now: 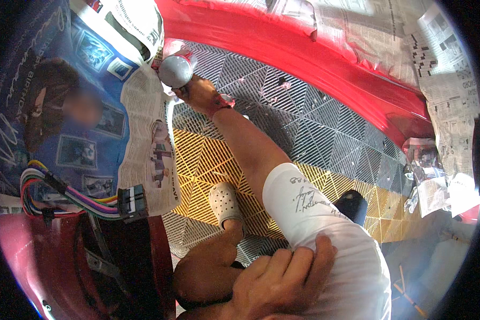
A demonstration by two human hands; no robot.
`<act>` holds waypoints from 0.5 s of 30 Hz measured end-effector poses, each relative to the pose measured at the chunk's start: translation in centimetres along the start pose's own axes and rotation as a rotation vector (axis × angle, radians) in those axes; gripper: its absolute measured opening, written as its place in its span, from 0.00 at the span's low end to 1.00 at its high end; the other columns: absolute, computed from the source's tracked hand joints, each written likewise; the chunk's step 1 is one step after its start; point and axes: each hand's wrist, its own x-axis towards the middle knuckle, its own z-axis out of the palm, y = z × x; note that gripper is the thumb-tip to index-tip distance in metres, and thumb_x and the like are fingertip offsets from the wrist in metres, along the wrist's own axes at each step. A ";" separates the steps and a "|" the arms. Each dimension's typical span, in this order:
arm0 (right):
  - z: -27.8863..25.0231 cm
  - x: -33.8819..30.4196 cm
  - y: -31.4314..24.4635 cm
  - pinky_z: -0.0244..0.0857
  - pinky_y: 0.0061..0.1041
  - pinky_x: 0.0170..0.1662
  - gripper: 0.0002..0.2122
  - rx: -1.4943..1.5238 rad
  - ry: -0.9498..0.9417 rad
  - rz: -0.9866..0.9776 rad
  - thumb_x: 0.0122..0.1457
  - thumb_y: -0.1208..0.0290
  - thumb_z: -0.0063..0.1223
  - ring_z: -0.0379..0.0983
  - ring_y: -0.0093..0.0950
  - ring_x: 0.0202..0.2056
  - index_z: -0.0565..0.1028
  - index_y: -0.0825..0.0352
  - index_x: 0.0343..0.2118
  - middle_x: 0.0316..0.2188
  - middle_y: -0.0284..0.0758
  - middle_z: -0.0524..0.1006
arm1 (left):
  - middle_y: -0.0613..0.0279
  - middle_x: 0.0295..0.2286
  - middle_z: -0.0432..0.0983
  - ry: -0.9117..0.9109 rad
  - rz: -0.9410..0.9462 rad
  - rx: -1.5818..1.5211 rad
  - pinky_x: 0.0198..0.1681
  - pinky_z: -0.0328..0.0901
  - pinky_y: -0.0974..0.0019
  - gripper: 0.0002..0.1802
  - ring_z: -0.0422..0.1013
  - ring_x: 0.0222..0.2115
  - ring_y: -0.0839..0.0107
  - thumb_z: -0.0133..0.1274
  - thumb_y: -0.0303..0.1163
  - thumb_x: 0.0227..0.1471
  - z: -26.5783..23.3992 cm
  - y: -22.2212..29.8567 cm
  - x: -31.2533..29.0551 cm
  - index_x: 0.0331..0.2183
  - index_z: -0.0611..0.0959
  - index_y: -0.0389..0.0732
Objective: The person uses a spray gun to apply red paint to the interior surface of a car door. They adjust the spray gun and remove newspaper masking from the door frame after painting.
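Observation:
My right hand [197, 92] reaches far to the upper left, its fingers closed round a spray can [177, 72] with a grey bottom toward me. The can's top is hidden. It is close to the left end of a curved red car body panel [288, 45] and to taped newspaper. A red band circles my right wrist, and a white sleeve [298, 202] covers the upper arm. Low in the middle, my left hand [282, 272] lies against the white shirt with curled fingers. Its fingertips are hidden, so I cannot make out what they hold, if anything.
On the left hang a blue printed banner [80, 144] and newspaper [149, 133]. A bundle of coloured wires ends in a black connector [133, 202] above a dark red panel [34, 256]. Newspaper [448, 101] masks the right side. Below are grey and yellow floor tiles [197, 160] and a beige clog [226, 202].

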 end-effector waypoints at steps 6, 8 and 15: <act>-2.2 -6.2 3.4 0.78 0.42 0.53 0.22 -0.192 -0.041 0.108 0.63 0.53 0.63 0.81 0.43 0.52 0.80 0.58 0.57 0.55 0.44 0.79 | 0.73 0.30 0.74 -0.177 -0.079 -0.077 0.35 0.74 0.62 0.18 0.77 0.35 0.70 0.58 0.35 0.53 -0.7 2.7 0.0 0.48 0.84 0.51; -4.2 -10.4 6.0 0.76 0.38 0.56 0.27 0.156 0.045 0.150 0.62 0.57 0.65 0.78 0.37 0.56 0.74 0.61 0.61 0.57 0.41 0.77 | 0.71 0.32 0.74 -0.210 -0.029 -0.144 0.37 0.74 0.62 0.18 0.77 0.36 0.68 0.57 0.35 0.52 0.5 3.3 -0.8 0.47 0.84 0.49; -14.2 -27.3 9.6 0.60 0.43 0.65 0.34 -0.034 0.088 0.212 0.62 0.53 0.64 0.65 0.41 0.64 0.67 0.62 0.67 0.64 0.42 0.70 | 0.69 0.29 0.71 -0.014 0.178 -0.047 0.37 0.69 0.64 0.11 0.71 0.30 0.69 0.55 0.35 0.48 5.6 7.0 -2.7 0.36 0.80 0.45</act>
